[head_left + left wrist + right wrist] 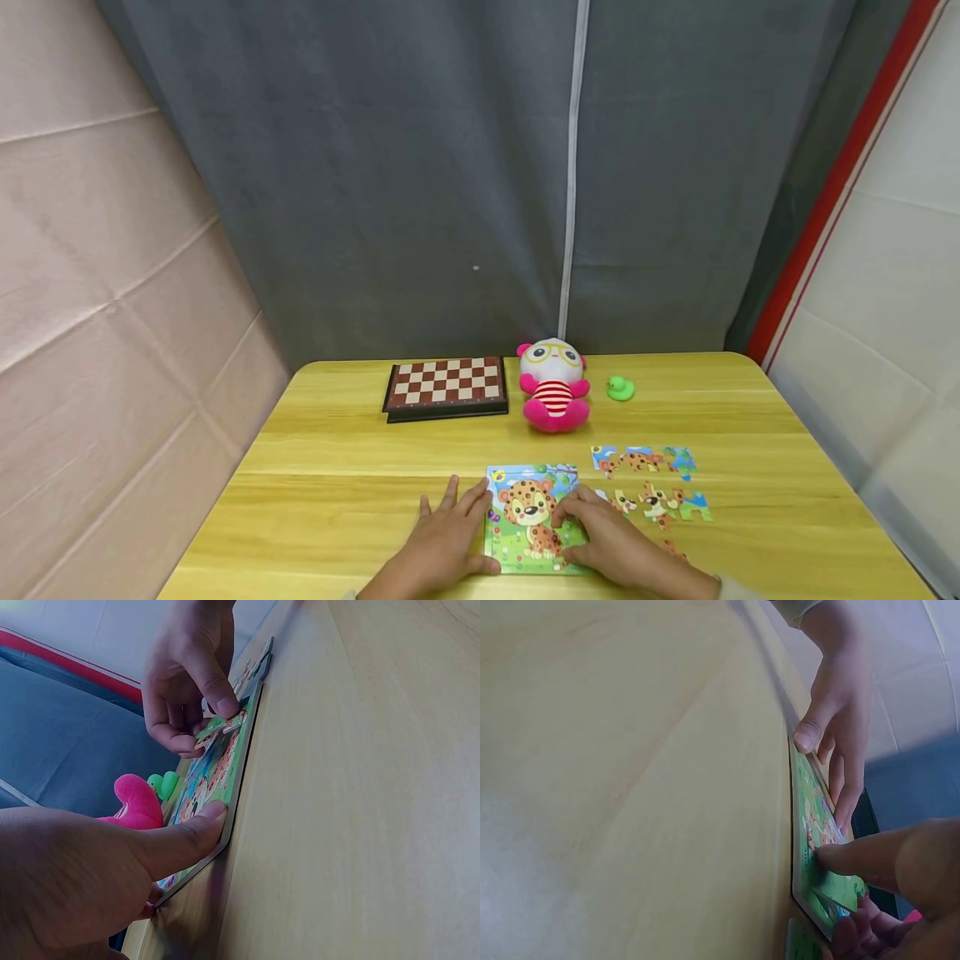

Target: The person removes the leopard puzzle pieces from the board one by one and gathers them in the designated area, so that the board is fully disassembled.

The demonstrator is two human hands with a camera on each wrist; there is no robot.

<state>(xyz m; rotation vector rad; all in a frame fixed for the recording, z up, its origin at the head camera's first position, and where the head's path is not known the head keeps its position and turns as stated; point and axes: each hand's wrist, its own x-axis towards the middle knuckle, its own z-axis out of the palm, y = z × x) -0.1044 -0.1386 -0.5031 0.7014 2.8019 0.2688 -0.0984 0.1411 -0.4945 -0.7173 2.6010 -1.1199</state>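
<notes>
At the bottom centre of the head view, the left hand (pixel 442 546) lies flat, fingers straight, steadying the left edge of the puzzle board (pixel 529 518), while the right hand (pixel 611 542) pinches a puzzle piece (pixel 220 729) against the board's right side. The board looks mostly filled, but loose pieces (pixel 651 483) lie to its right on the table (pixel 337 467), so several seem still to be placed.

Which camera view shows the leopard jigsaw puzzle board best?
The head view: the colourful leopard jigsaw puzzle board faces the camera between both hands. The left wrist and right wrist views show it edge-on, its picture foreshortened.
</notes>
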